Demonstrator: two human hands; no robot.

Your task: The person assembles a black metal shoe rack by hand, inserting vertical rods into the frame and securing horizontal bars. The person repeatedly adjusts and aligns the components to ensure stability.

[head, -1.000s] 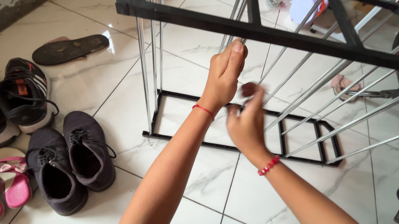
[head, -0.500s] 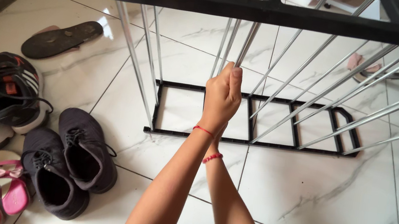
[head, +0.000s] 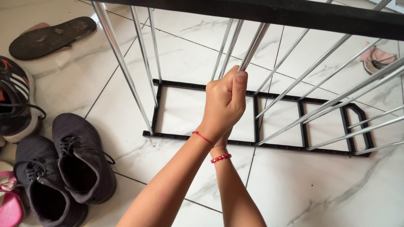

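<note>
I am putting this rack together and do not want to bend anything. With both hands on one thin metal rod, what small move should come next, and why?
Probably push that silver metal rod gently upward into the black top bar. The left hand is wrapped around its lower end, with the right hand mostly hidden underneath, and the rod's top already meets the bar. Whether it is fully seated cannot be told.

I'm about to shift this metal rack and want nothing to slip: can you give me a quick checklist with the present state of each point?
1. Left hand closed around a silver rod: ok.
2. Right hand's hold: cannot tell, hidden behind the left hand.
3. Black top bar joined to the rods: cannot tell.
4. Black base frame flat on the tiled floor: ok.
5. Dark sneakers away from the base frame: ok.
</note>
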